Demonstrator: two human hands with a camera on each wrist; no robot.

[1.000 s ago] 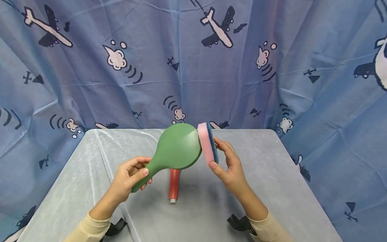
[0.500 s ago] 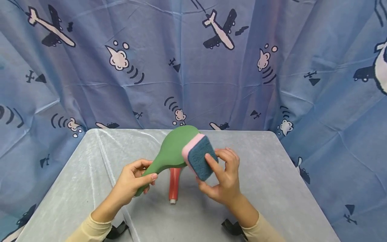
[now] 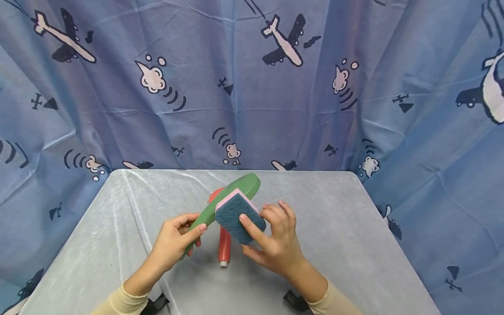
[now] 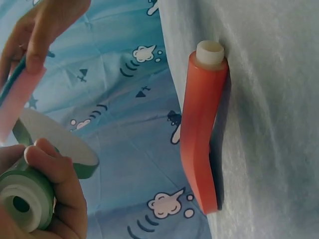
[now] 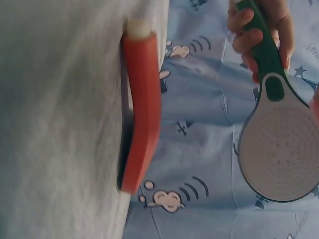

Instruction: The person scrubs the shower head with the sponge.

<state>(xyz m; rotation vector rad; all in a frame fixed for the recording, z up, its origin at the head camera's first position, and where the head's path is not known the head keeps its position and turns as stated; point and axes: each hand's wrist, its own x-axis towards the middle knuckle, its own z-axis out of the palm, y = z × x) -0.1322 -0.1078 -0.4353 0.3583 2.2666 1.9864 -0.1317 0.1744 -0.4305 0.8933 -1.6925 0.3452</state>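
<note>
My left hand [image 3: 173, 240] grips the handle of a green shower head [image 3: 250, 183], held up over the table and turned nearly edge-on in the head view. Its pale face with small nozzle holes shows in the right wrist view, and the handle's hollow threaded end in the left wrist view. My right hand [image 3: 277, 245] holds a sponge [image 3: 232, 216] by its edges, index finger on the blue scouring side. The pink side faces the shower head's green back, overlapping it in the head view. Beneath, a red shower head [image 4: 202, 119] with a white threaded end lies on the table.
A grey cloth covers the table [image 3: 354, 245]. Behind it and at both sides hangs a blue curtain [image 3: 252, 87] printed with airplanes and clouds. Black straps [image 3: 297, 302] sit at the wrists.
The sponge has moved left and down from the shower head's right rim across its back toward the handle, blue side now facing me. My left hand has tilted the shower head edge-on.
</note>
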